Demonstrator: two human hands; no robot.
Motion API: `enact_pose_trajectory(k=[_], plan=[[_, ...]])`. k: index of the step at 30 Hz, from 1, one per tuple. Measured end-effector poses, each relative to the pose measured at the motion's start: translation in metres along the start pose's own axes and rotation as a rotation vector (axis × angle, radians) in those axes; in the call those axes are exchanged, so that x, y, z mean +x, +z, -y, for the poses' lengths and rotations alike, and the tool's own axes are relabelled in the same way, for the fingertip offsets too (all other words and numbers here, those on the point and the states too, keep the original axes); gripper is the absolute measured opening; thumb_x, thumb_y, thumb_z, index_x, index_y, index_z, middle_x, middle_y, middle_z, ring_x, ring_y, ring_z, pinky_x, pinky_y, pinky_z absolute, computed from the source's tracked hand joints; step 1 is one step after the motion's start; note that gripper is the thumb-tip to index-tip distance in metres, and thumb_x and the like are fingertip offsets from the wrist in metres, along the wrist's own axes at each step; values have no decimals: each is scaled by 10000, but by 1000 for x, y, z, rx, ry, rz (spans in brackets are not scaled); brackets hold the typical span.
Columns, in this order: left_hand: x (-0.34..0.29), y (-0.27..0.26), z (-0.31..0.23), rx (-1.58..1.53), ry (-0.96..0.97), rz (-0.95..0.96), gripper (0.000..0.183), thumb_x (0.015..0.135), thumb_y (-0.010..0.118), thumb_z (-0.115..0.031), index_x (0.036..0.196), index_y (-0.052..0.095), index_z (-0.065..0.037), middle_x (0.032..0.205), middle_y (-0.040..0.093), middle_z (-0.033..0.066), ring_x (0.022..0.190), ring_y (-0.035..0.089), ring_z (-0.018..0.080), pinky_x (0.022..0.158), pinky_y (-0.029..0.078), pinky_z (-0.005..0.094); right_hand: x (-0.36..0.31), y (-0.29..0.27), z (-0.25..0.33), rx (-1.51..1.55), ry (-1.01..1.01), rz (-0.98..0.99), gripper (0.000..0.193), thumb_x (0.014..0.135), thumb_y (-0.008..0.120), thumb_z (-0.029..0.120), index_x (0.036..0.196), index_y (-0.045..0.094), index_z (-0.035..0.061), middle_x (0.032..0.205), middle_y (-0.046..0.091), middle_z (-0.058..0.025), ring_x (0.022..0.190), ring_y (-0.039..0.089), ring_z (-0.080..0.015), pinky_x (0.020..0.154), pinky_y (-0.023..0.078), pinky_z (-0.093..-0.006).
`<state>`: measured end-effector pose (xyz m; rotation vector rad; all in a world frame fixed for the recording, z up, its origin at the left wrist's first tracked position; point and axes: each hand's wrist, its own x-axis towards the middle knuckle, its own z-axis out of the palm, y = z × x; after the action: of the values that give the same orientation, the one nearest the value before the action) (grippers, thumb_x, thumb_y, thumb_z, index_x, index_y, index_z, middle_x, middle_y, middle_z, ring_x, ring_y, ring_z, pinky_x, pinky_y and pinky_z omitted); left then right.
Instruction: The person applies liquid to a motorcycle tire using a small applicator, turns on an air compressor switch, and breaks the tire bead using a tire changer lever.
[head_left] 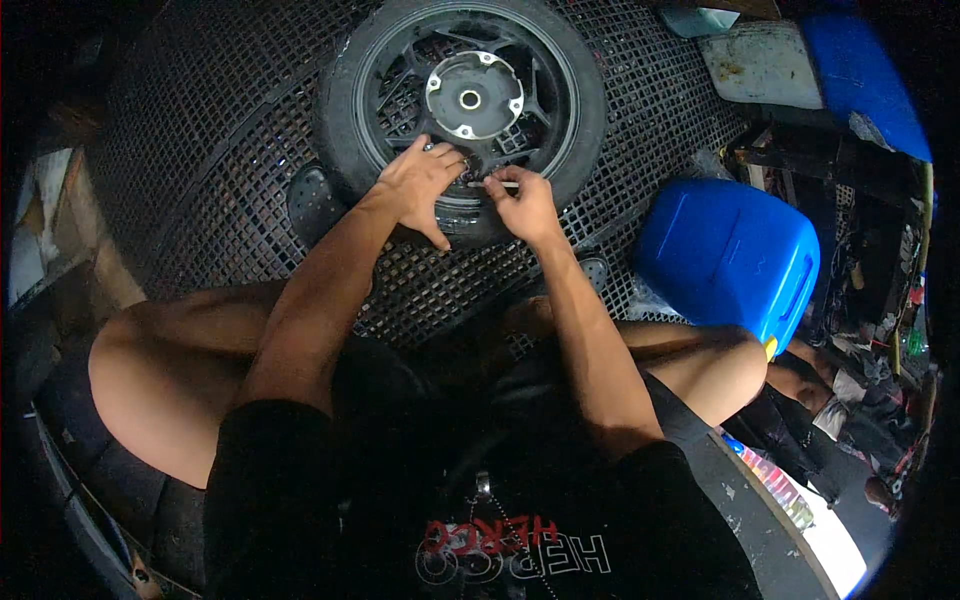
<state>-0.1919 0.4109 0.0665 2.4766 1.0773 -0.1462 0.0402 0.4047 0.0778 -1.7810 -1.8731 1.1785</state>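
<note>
A motorcycle wheel with a black tyre (588, 110) lies flat before me. Its dark spoked rim surrounds a pale metal hub (492, 88) with a round hole in the middle. My left hand (415, 187) rests across the near left part of the rim and tyre, fingers spread, thumb pointing back toward me. On the near right part, my right hand (525, 208) pinches a thin pale stick-like piece (497, 184) between thumb and fingers. The piece points left, over the near rim. Its far end and exact kind are too small to make out.
Black grid matting (215, 170) lies beneath the wheel. A blue plastic jerrycan (725, 255) stands to the right, by my knee. Black perforated clogs (313, 203) are on my feet. Farther right are a greyish container (765, 65), a blue drum (860, 70) and cluttered shelving.
</note>
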Motion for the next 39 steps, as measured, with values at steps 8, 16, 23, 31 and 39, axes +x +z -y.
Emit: enact_pose_trajectory(k=[8,16,23,31,39], plan=[[3,-5,-2,5,13,-33,1245,479,848,-814,1353,615,42,1373,620,141,1365,520,285,1182,328,505,-7,10,-6,129,-35,-116,290,959,760,262,999,770,-25,800,741,-248,684,753,-315,658,568,-418],[5,-6,-3,-25,2,-15,1240,442,861,-803,1324,631,37,1338,626,150,1322,542,295,1138,352,482,-5,11,-4,81,-68,-115,280,960,760,268,1005,777,-8,793,735,-249,651,728,-355,655,561,-424],[4,-9,-4,-18,-12,2,1197,468,865,-790,1315,648,27,1321,643,140,1327,551,283,1168,339,483,-6,14,-6,92,-48,-140,266,948,775,248,973,780,-17,790,732,-254,647,724,-359,649,557,-423],[2,-11,-4,-21,-4,14,1208,458,868,-796,1299,654,42,1298,657,160,1314,567,292,1149,342,445,-6,13,1,58,27,-110,242,984,747,218,965,778,-21,816,781,-156,695,742,-209,648,548,-348],[5,-8,-3,-29,-6,-56,1169,429,878,-791,1231,675,34,1252,662,167,1257,593,303,1107,371,434,-4,12,-1,43,-43,-102,225,971,762,214,972,790,-9,827,778,-179,754,773,-269,697,570,-386]])
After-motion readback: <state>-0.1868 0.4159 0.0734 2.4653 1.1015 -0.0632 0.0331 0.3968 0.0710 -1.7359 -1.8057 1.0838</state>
